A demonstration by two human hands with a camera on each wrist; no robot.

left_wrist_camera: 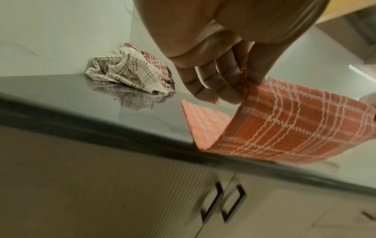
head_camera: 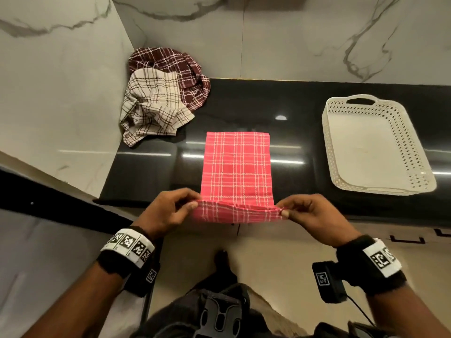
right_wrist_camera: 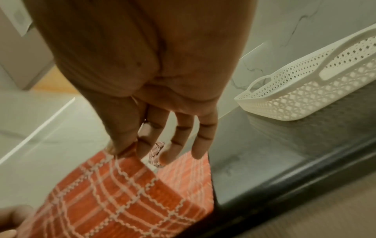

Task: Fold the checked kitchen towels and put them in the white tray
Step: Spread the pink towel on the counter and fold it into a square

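The red towel (head_camera: pixel 235 164) lies flat on the worktop (head_camera: pixel 297 132) in a long strip running from the middle of the surface to the front edge. Its near end is lifted clear of that edge. My left hand (head_camera: pixel 168 211) pinches the near left corner between thumb and fingers. My right hand (head_camera: pixel 310 215) pinches the near right corner the same way. Between the two pinches the hem sags slightly.

Handling, as I judge it: the cloth is light, thin and limp. It has no stiffness of its own and droops wherever it is unsupported, as the left wrist view shows at the bend over the edge. It is not fragile. On the polished, glossy worktop I expect it to slide readily, so the far end may creep if I pull instead of lifting. The sound places to hold are the two hemmed corners, where the edge is thicker. Holding both at even height should keep the sides square when the near end goes over to meet the far end.

Two more towels sit crumpled at the back left corner of the worktop, against the wall: a cream towel (head_camera: pixel 151 111) in front and a maroon towel (head_camera: pixel 175 71) behind, touching and partly overlapping. Both are unfolded.

The tray (head_camera: pixel 424 167) stands toward the right end of the worktop, well apart from the red towel. No towel is in it. Its perforated walls are low, so a folded towel should drop in flat.
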